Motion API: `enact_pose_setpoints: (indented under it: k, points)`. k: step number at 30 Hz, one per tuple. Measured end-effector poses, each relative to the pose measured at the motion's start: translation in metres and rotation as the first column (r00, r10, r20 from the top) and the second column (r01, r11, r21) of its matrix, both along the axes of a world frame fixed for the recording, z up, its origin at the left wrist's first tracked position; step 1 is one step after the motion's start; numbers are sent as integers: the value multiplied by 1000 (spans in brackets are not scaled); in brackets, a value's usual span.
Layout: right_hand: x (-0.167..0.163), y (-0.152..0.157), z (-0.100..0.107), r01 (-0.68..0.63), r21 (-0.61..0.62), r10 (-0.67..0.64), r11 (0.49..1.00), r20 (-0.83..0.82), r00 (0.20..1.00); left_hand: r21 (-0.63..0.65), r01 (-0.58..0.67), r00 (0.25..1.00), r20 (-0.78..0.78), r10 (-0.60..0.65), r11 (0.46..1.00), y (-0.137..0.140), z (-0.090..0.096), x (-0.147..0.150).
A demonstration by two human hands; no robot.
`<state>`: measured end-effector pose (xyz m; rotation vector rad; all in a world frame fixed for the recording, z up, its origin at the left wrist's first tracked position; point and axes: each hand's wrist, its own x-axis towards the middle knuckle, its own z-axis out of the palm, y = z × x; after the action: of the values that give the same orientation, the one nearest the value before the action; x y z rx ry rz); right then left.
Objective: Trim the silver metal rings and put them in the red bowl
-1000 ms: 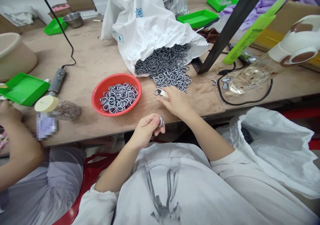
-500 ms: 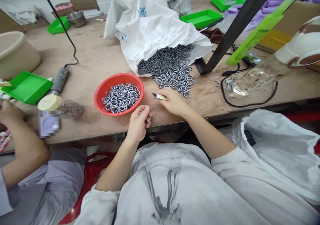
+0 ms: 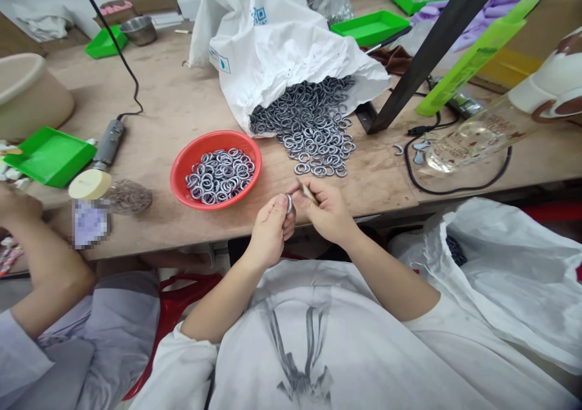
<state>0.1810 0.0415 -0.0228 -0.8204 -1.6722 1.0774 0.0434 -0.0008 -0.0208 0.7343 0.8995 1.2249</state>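
L hand is pinching one grey ring btwn thumb & fingers, nr the front edge of the wooden table. R hand is gripping a small pale-handled knife, fingers curling round it, tip end angling up & L close to the ring; can't tell if they're touching tbh, bit blurry. Red bowl w/ lots more rings is sitting just L of the hands. Pile of loose rings is spilling from a white sack behind 'em. Co-worker's arm is showing far L.
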Motion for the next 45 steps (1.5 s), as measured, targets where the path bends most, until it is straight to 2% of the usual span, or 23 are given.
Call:
enact_pose_setpoints:
  k: [3,6,9,11,14,18,20,22,24,28,30,31,32,33,34,35,37,38,39,41,43,45]
  points:
    - [4,-2,4,52,180,-73,982,115,991,-75,-18,997,79,24,997,0,7,-1]
    - [6,-9,4,-8,358,-98,934,274,957,-133,-47,991,117,62,990,0,9,0]
    - [6,-14,2,9,462,-197,887,362,911,-169,-52,989,125,74,984,-2,11,3]
    - [6,-15,2,19,510,-232,860,357,905,-172,-39,991,122,60,984,-2,12,4]
    - [3,-16,2,1,483,-173,875,311,935,-163,-6,993,116,25,987,-1,10,2]
    - [-1,-7,-5,-44,289,-39,956,276,960,-166,7,992,127,15,986,-1,6,-4]
    - [1,7,-11,46,204,-112,978,325,939,-141,35,993,115,-18,989,-4,4,-5]
    - [5,24,-15,243,163,-291,956,447,846,-104,88,992,103,-77,991,-8,2,-6]
    - [7,41,-15,345,180,-377,921,629,680,-98,101,991,93,-92,990,-11,0,-8]
    - [0,61,-6,259,222,-314,940,861,400,-92,29,999,28,-27,995,-7,-5,-15]
    - [-4,65,-3,241,213,-285,947,902,323,-63,26,1000,2,-26,998,-3,-6,-20]
    - [-4,66,-3,242,214,-286,946,904,318,-61,25,1000,0,-25,998,-2,-6,-23]
    - [-3,66,-3,251,223,-302,942,890,342,-71,20,1000,5,-20,997,0,-5,-25]
    - [-2,65,-4,272,232,-328,934,856,398,-91,14,1000,17,-13,996,2,-4,-27]
    - [0,63,-5,296,224,-350,929,794,498,-114,7,999,36,-3,993,3,-3,-28]
    - [2,59,-6,313,181,-348,932,685,641,-137,1,998,57,7,991,4,-2,-29]
    - [5,48,-8,229,-8,-213,973,327,921,-169,-1,996,84,15,986,7,-1,-26]
    - [5,40,-8,113,-119,-99,986,115,988,-175,10,996,90,6,984,8,-1,-23]
    - [4,32,-7,-31,-219,18,975,-64,998,-177,30,996,90,-14,984,8,-2,-20]
    - [1,16,-6,-239,-374,139,896,-273,952,-171,97,993,84,-83,981,8,-3,-12]
    - [-3,4,-6,-271,-484,125,832,-313,942,-161,171,983,89,-158,972,7,-6,-6]
    - [-7,-4,-8,-205,-536,62,819,-273,960,-177,217,974,111,-200,960,6,-7,-2]
